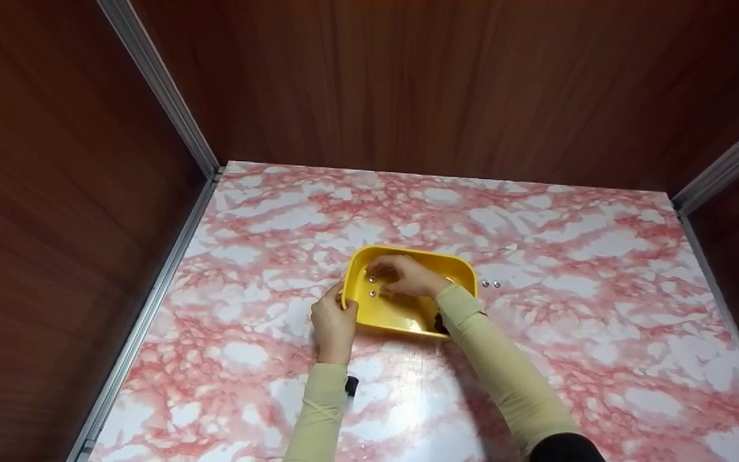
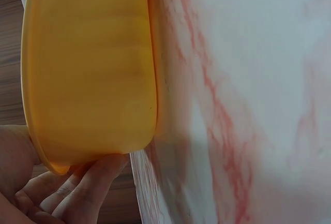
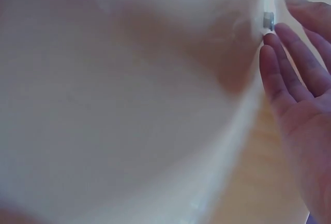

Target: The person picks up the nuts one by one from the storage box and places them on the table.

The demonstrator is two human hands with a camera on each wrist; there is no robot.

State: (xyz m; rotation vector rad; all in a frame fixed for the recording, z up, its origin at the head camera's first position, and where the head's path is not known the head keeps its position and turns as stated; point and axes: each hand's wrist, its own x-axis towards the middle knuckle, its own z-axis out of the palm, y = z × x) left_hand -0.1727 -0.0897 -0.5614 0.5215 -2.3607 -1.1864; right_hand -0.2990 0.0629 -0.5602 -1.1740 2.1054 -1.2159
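Just below frame centre, gripping yellow bin (image 1: 385,314) with left hand (image 1: 335,322); holding right hand (image 1: 410,277) inside, unclenched, beside two metal pieces (image 1: 373,293).

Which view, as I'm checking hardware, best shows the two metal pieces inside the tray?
Right wrist: the metal pieces look largest there. Head view shows them tiny; left wrist view shows none, facing the outside of the tray.

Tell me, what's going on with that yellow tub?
A person's left hand grips the yellow tub at its left end. The right hand is inside, fingers loosely open, close to two small metal pieces on the bottom. Two more lie on the table, just right of the tub.
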